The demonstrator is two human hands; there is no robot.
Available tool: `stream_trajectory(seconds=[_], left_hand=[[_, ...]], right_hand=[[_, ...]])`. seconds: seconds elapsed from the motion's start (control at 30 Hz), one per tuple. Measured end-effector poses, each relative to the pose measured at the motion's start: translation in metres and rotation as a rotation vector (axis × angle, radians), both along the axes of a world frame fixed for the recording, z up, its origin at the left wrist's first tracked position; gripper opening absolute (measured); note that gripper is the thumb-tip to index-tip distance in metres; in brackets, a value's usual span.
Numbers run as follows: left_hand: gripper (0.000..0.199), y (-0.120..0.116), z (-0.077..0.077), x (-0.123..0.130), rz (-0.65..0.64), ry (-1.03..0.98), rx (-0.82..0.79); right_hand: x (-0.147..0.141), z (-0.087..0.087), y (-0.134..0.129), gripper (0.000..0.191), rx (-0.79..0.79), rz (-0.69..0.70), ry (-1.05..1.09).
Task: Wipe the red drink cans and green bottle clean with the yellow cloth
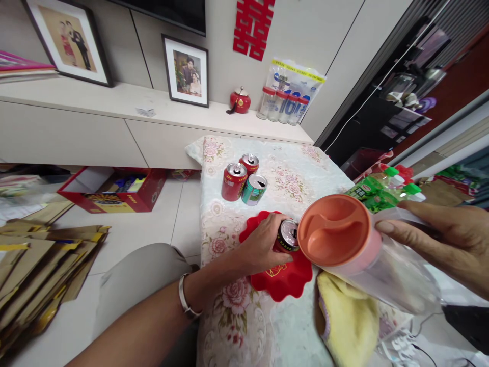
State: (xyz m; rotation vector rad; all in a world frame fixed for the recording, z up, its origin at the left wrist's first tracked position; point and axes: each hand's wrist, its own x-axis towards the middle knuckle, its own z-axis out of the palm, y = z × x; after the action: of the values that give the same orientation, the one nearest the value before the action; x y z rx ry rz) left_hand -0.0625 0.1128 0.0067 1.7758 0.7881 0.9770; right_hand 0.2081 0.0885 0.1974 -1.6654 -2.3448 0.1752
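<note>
Centre of the frame: the left hand (262, 244), with a silver-coloured bangle (185, 298) at the wrist, is closed around a dark-and-red cylindrical metal drink can (289, 233) with a silver top. The can is over a red scalloped tray (296, 280) with yellow markings. Right of centre: the right hand (454, 239) grips the handle side of a clear plastic pitcher (405, 278) with a round orange lid (332, 239). The pitcher is tilted, its lid toward the left; the lid's edge lies just beside the can's top, and whether they touch cannot be told.

Below the pitcher, a pale yellow cloth (351, 326) lies on the counter (280, 331), which bears a floral covering. Above and left of the tray, two red metal cans (232, 184) and a green metal can (253, 192) stand upright, grouped closely, their tops opened. At the right, clear bottles with green caps (391, 172) appear behind the pitcher.

Upper part: a white ledge (130, 97) carries black-framed pictures (186, 71), a round red pot (240, 103) and glass jars with red lids (281, 108). Lower left: flattened brown cardboard (34, 285).
</note>
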Motion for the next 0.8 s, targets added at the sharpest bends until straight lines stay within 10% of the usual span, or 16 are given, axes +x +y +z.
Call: stream_trajectory(seconds=[0.8], left_hand=[[0.064,-0.0004,0.0024,-0.0008,-0.004,-0.002,-0.022]], right_hand=[[0.0,0.0009,-0.0008,0.042,-0.018,-0.004,0.014]])
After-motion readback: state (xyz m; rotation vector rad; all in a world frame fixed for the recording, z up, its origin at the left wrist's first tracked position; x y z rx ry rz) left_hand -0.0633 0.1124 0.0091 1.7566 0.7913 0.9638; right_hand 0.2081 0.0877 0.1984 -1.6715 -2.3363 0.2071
